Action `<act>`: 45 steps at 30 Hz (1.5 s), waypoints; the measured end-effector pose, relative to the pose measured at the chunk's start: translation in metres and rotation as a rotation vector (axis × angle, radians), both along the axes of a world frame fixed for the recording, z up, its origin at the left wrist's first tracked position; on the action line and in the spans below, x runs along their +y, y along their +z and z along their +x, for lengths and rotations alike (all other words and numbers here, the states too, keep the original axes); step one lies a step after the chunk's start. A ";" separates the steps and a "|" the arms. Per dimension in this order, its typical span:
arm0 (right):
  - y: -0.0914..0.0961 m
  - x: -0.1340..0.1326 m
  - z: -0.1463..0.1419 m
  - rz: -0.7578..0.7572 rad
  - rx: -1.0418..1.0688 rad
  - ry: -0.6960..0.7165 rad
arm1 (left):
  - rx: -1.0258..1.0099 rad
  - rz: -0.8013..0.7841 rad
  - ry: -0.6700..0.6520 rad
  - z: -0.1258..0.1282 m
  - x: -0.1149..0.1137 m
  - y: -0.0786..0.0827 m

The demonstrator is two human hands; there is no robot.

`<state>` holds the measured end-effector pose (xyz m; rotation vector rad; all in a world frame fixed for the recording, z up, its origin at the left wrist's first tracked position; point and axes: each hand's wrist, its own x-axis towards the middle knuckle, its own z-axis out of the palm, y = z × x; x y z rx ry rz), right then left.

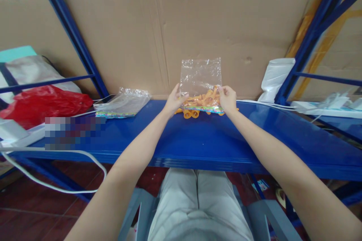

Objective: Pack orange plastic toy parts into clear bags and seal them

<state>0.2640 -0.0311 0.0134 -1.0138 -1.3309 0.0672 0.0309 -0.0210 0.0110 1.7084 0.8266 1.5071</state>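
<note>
A clear plastic bag [200,77] stands upright at the back of the blue shelf [203,139], its colourful strip edge down. Small orange pieces [205,100] fill its lower part, and a few lie loose on the shelf just under it. My left hand [174,101] pinches the bag's lower left edge. My right hand [227,99] pinches its lower right edge. Both hands are closed on the bag.
A stack of empty clear bags [123,102] lies to the left on the shelf. A red plastic bag [42,103] sits far left. A white bag [275,77] rests by the right post. White cables [56,158] hang off the front left. Cardboard [181,30] backs the shelf.
</note>
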 end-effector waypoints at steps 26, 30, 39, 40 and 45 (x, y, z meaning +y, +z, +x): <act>-0.005 0.001 0.001 -0.087 0.021 -0.006 | 0.033 -0.033 0.255 0.010 -0.020 0.015; -0.001 0.000 -0.002 -0.112 0.039 -0.022 | 0.042 -0.019 0.282 0.008 -0.018 0.015; 0.008 0.000 -0.002 -0.111 0.083 0.058 | 0.024 -0.006 0.276 0.008 -0.014 0.015; 0.008 0.000 -0.002 -0.113 0.084 0.062 | 0.025 -0.004 0.274 0.009 -0.014 0.014; 0.008 0.001 0.002 -0.100 0.101 0.067 | 0.035 -0.005 0.321 0.007 -0.016 0.016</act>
